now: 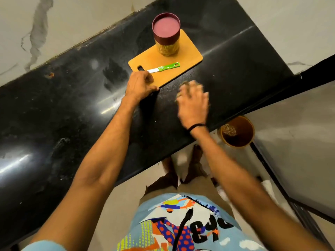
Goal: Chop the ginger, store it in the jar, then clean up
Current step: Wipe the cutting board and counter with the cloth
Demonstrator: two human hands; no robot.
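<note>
Left hand grips the board's near corner, fingers curled. Right hand, blurred, hovers over the counter just beside the board, fingers spread. The jar, lid on and yellowish pieces inside, stands at the board's far end. A knife lies nearer. On the floor sits a bin.

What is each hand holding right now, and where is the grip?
Left hand grips the cutting board at its near corner, beside the handle hole. Right hand is blurred; cannot tell.
</note>
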